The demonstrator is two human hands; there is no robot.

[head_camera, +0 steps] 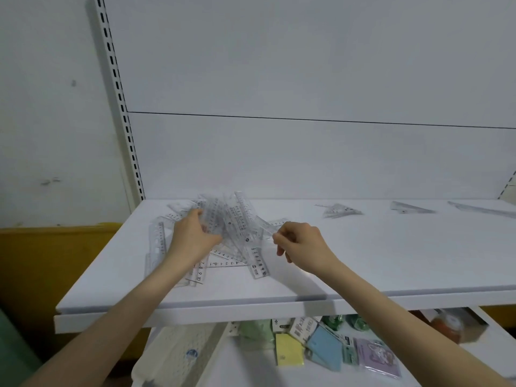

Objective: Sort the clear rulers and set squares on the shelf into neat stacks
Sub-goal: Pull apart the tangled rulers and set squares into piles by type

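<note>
Head view. Pile of clear rulers: criss-crossed, centre-left of frame on the white shelf, long axes fanning every way. Left hand: fingers curled into the pile's left side, gripping several rulers. Right hand: fingers curled at the pile's right edge; whether they pinch a ruler cannot be told. Set squares: upper right, well apart from the pile, nearer the right hand.

One wide-angle view is taken from head height, tilted forward and down. The white shelf board is looked over from close at its front edge, the jumbled heap of clear plastic rulers is framed centre-left, and the white back panel is faced.
</note>
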